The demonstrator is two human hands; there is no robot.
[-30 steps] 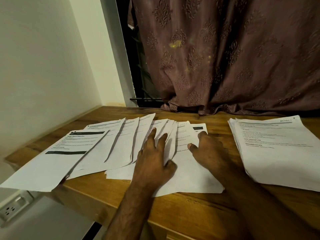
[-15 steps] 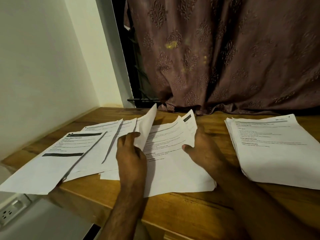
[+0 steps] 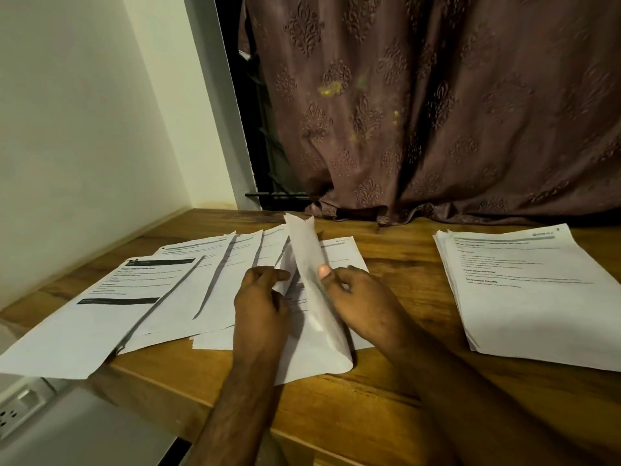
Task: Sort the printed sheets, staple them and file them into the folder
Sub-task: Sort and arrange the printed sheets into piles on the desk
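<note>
Several printed sheets (image 3: 188,290) lie fanned out across the left half of the wooden table (image 3: 396,391). Between my hands a few sheets stand lifted on edge (image 3: 305,260), their blank backs towards me. My left hand (image 3: 260,297) pinches the left side of these lifted sheets. My right hand (image 3: 356,301) grips their right side, thumb on the paper. A neat stack of printed sheets (image 3: 524,290) rests on the right of the table, apart from both hands. No stapler or folder is in view.
A patterned brown curtain (image 3: 437,112) hangs behind the table's far edge. A white wall (image 3: 84,129) closes the left side. A wall socket (image 3: 16,408) sits below the table's left corner. The leftmost sheet overhangs the table's front edge.
Both hands went from pressing flat on the fanned sheets to lifting a few of them. Those sheets have swung up and to the right, now standing nearly upright.
</note>
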